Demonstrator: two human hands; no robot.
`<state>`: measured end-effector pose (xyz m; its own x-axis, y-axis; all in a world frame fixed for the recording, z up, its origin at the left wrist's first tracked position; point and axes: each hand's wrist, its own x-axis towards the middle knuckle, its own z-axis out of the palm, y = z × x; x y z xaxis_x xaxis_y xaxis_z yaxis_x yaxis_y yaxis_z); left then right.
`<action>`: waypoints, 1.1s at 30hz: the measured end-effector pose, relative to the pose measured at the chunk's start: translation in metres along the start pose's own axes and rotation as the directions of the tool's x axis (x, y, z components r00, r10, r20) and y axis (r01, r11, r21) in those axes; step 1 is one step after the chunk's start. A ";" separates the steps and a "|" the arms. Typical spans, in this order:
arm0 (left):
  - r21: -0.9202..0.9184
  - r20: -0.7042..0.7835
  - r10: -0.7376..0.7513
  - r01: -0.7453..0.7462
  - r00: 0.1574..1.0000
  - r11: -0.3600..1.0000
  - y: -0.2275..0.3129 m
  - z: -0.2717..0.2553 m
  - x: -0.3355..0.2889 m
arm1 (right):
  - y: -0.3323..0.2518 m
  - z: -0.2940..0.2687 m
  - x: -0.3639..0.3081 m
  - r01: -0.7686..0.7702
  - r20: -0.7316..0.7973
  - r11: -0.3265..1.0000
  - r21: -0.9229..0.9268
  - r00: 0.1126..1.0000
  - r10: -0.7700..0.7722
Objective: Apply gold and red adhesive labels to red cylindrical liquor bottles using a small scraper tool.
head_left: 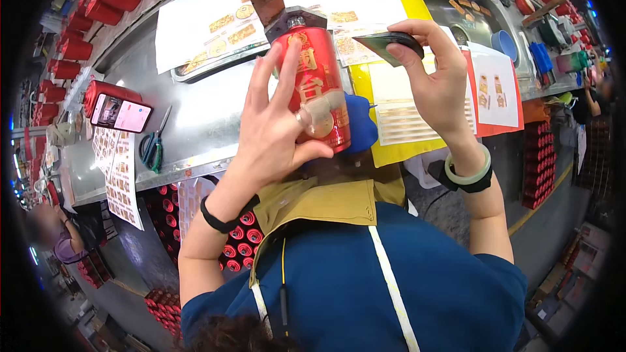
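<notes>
Your left hand (274, 124) covers the near side of the red cylinder (316, 88), so its lower end stays hidden behind your fingers. The dark card (388, 44) pinched in your right hand (433, 81) disappears under your fingertips, and the scissors (153, 143), well left of them, are too small to read.

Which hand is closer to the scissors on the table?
The left hand. It grips the red cylinder, with the scissors lying off to its left. The right hand holds a dark card farther right.
</notes>
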<state>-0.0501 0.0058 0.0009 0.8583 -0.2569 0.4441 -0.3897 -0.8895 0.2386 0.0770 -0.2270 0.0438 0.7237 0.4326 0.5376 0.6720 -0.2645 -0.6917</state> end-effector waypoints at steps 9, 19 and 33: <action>0.047 0.032 -0.002 0.000 0.999 0.999 -0.016 -0.003 0.017 | 0.001 0.004 -0.014 -0.087 -0.008 0.995 0.043 0.996 0.088; 0.010 -0.144 -0.016 0.018 0.989 1.000 -0.050 0.014 0.017 | -0.012 0.015 0.017 0.050 0.025 0.998 0.033 0.998 -0.051; -0.429 -0.349 -0.499 0.338 0.793 0.838 -0.052 0.017 -0.030 | -0.047 0.070 0.008 0.672 0.536 0.739 0.048 0.607 -0.587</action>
<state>-0.0501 0.0538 -0.0398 0.7588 0.3717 0.5348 -0.1798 -0.6696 0.7206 0.0403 -0.1511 0.0468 -0.0397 0.8799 0.4734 0.9754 0.1368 -0.1727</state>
